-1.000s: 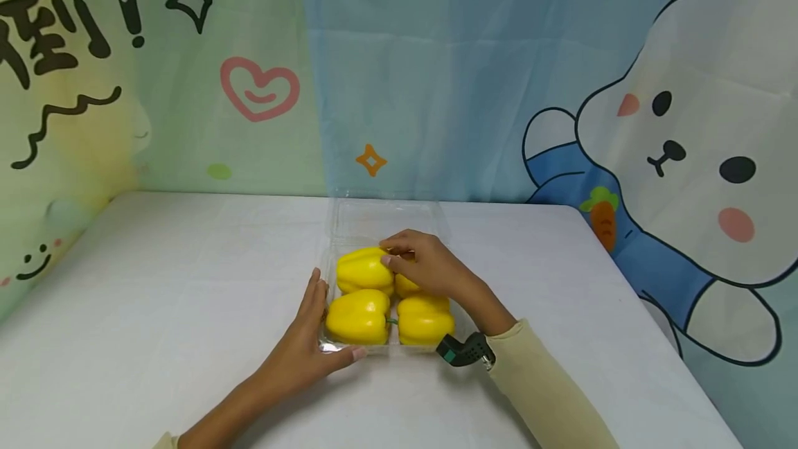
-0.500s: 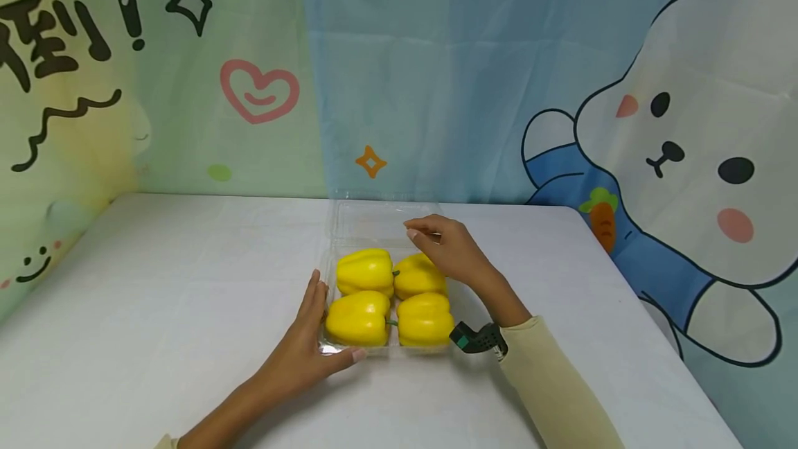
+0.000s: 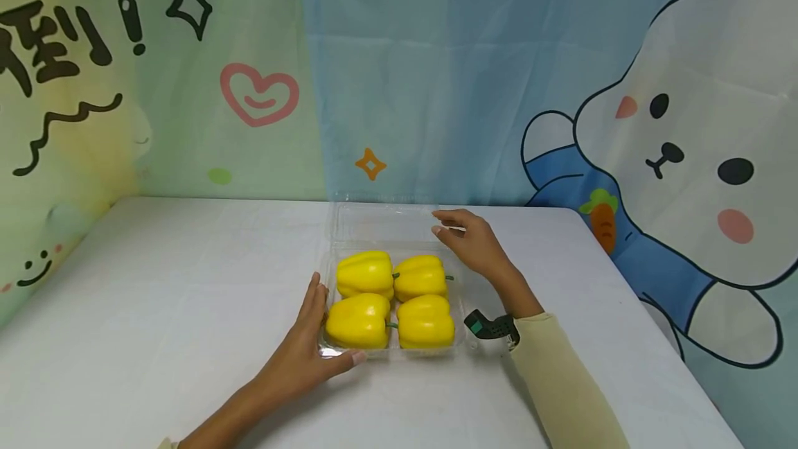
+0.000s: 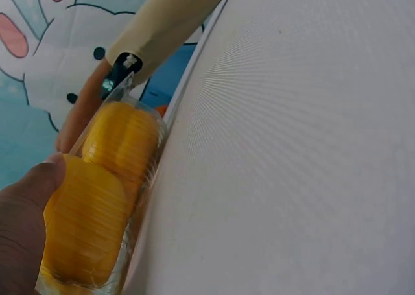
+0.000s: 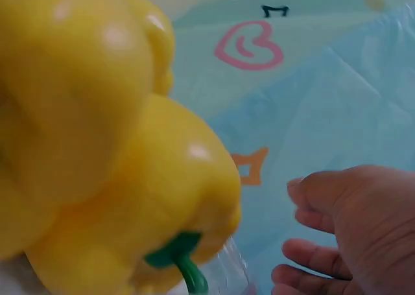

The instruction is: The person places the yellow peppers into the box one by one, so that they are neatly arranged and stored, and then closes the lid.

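Head view: left grip [image 3: 305,355] lies flat against the pepper tray [image 3: 460,296]; right grip [image 3: 470,244] hovers slack by the clear lid [image 3: 380,222].

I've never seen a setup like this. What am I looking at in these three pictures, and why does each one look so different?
No machine here: a person works with two bare hands, wearing three cameras. The wide picture comes from a head camera looking down at a white table. On it sits a clear plastic clamshell tray holding four yellow bell peppers, its lid lying open behind. The left hand rests flat against the tray's left side, with the thumb along its front edge. The right hand is at the lid's right corner, holding nothing that I can see.

The other two pictures come from small cameras on the wrists. The left wrist view shows the tray from the side, very close. The right wrist view looks past a blurred pepper to the right hand's fingers.
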The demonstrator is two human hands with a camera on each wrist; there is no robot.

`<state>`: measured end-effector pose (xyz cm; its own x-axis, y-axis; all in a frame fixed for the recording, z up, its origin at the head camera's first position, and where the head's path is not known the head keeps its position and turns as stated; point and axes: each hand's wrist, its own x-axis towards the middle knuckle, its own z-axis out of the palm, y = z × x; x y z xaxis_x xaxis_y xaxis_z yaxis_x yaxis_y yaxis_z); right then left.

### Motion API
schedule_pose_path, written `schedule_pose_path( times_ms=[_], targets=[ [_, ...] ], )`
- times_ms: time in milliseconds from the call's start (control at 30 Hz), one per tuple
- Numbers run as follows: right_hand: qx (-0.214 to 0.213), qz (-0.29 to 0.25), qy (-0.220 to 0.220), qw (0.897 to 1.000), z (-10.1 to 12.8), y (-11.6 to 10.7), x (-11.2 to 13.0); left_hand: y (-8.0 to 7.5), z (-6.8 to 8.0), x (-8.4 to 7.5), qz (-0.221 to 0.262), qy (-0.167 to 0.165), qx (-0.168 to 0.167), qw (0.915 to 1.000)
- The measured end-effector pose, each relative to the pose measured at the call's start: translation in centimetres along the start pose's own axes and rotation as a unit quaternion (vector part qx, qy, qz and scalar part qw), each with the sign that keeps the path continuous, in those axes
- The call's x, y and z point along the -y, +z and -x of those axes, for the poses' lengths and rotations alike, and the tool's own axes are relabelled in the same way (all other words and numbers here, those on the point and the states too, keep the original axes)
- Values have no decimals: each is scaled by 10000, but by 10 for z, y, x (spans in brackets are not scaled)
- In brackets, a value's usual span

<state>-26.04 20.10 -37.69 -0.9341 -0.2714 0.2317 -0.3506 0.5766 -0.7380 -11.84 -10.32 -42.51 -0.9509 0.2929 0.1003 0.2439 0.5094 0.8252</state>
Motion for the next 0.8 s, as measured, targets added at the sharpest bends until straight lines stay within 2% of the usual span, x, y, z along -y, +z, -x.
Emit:
schedule_pose_path(
  times_ms=[300,567,667,800],
  targets=[
    [134,136,522,9985,-1,-11,-23,1,0,0,19,45,-25,10000],
    [304,-56,589,9978,0,-10,-32,0,0,1,29,9,-7,10000],
    [439,-256,693,9963,-1,-9,-36,0,0,0,19,-15,0,10000],
    [558,-837,1145,9883,-1,-6,-42,-1,0,0,-2,-30,-12,10000]
  ],
)
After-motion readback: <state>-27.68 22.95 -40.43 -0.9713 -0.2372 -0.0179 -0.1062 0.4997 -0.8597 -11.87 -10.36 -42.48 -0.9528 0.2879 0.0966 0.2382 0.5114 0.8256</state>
